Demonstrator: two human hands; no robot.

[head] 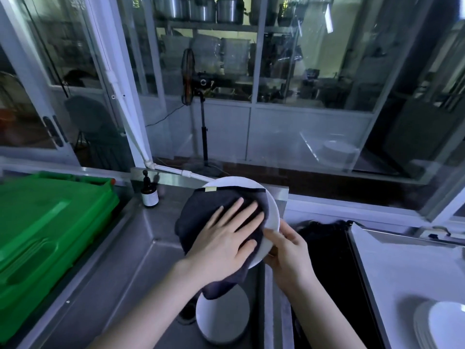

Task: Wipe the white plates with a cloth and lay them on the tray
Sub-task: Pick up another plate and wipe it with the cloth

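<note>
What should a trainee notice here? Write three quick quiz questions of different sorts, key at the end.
1. True or false: the left hand presses the dark cloth flat against the held plate.
2. Which hand grips that plate's rim? A) left hand B) right hand
3. Fill in: the crate left of the brown bottle is ____.
Key: 1 true; 2 B; 3 green.
</note>
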